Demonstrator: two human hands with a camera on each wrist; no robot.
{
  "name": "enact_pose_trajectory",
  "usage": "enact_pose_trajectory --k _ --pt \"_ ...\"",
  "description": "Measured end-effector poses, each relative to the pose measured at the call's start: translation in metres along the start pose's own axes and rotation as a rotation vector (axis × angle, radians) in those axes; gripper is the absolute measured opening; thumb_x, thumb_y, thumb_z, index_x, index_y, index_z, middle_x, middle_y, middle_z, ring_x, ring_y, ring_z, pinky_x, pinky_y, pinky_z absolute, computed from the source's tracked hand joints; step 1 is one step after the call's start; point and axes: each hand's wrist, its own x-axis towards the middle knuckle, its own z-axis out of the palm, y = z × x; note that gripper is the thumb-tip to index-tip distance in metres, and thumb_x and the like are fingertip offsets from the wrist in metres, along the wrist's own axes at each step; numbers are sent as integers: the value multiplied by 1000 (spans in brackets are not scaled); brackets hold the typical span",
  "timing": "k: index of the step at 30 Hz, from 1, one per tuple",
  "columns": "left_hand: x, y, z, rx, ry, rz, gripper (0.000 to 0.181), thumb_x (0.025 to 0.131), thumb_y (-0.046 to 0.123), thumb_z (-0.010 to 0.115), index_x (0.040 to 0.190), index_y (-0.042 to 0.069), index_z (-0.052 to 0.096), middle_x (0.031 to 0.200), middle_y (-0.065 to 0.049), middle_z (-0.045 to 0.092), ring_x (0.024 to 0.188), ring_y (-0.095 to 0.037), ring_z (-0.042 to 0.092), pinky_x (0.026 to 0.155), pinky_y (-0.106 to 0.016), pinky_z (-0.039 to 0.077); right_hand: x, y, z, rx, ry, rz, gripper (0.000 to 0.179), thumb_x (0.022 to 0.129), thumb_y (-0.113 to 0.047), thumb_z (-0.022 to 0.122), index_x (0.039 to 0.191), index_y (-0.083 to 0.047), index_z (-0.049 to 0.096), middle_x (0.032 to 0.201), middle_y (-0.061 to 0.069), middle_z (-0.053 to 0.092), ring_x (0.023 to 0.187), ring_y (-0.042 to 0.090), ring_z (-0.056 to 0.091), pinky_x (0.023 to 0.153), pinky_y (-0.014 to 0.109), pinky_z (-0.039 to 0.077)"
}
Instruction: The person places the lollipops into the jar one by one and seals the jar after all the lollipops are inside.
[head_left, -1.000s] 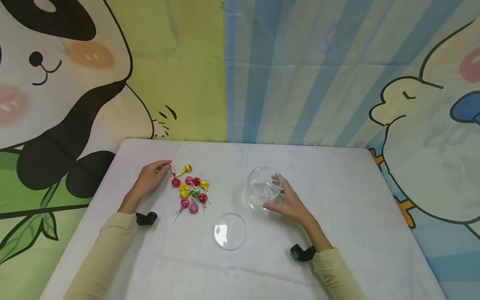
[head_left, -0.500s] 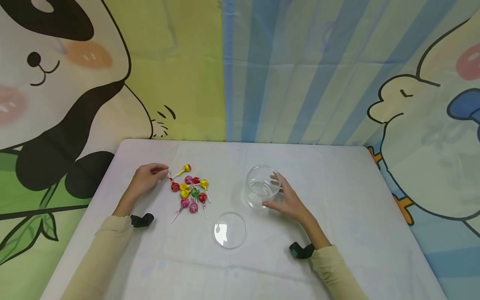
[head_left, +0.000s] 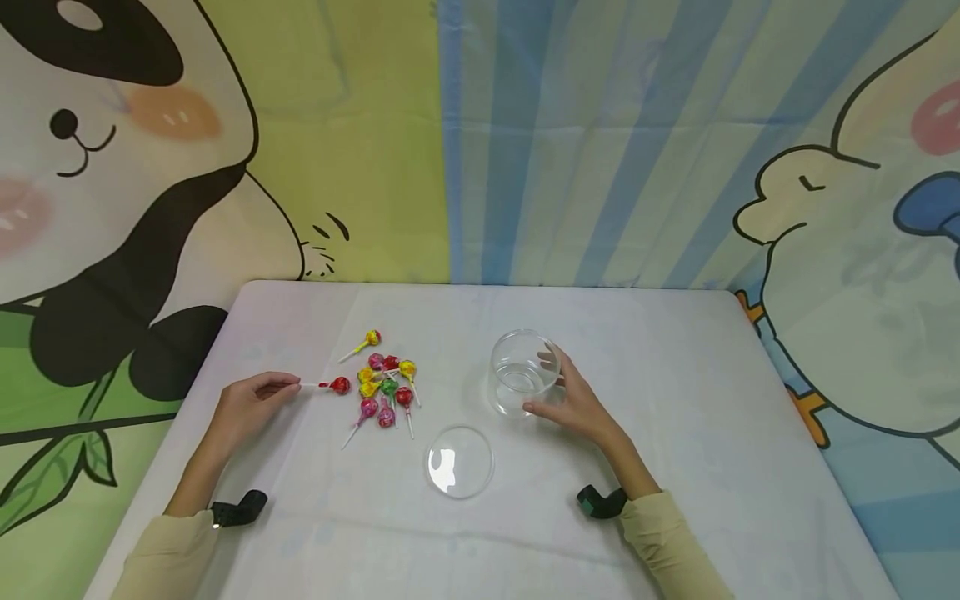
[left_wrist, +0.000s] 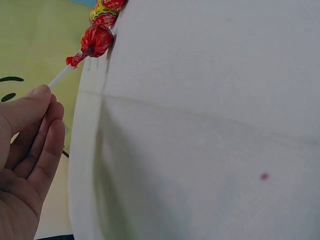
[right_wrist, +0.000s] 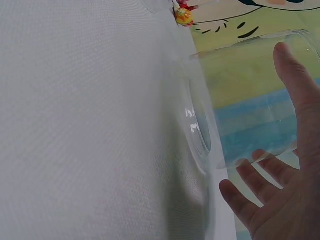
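My left hand [head_left: 255, 406] pinches the white stick of a red-wrapped lollipop [head_left: 341, 386] between thumb and fingertips. In the left wrist view the red candy head [left_wrist: 96, 41] points away from the fingers. Just right of it in the head view lie several lollipops [head_left: 389, 387] in pink, yellow, red and green wrappers. My right hand [head_left: 573, 404] holds a clear round jar [head_left: 513, 392] from its right side, thumb in front and fingers behind. The jar stands upright with its mouth up; in the right wrist view the thumb [right_wrist: 287, 62] lies against its wall.
A clear round lid [head_left: 472, 477] lies flat on the white-covered table [head_left: 420, 550], in front of the jar and right of the lollipops. One yellow lollipop [head_left: 372, 337] lies at the back of the group. A cartoon-print cloth [head_left: 390, 167] hangs behind the table.
My left hand has drawn back toward me and to the left, pulling the red lollipop out of the group and turning its stick leftward. My right hand and the jar stay in place.
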Motion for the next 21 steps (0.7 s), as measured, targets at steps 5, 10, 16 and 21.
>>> enact_pose_trajectory --k 5,10,16,21 --pt "-8 -2 0 -11 30 21 26 89 27 71 105 7 72 100 -16 73 76 22 52 66 -4 45 0 1 0 12 -3 5 106 74 -28 84 155 -21 17 150 13 43 137 34 43 106 53 42" --pt "-2 9 -3 -104 61 48 26 92 27 67 106 5 68 96 -2 70 80 17 54 71 0 43 0 4 1 49 -18 2 104 77 -30 82 155 -23 14 153 14 39 140 34 39 108 54 40" --pt "15 57 -3 -281 43 93 31 94 29 62 113 4 65 94 18 64 85 6 61 78 -4 48 -2 5 2 62 -13 1 102 78 -30 81 155 -27 13 155 13 36 142 34 37 107 56 39" --pt "26 113 13 -364 36 244 24 93 18 63 108 -1 66 94 7 65 85 1 62 77 -7 50 -2 7 4 75 -4 -11 102 77 -27 82 155 -24 15 153 15 38 140 36 39 106 56 41"
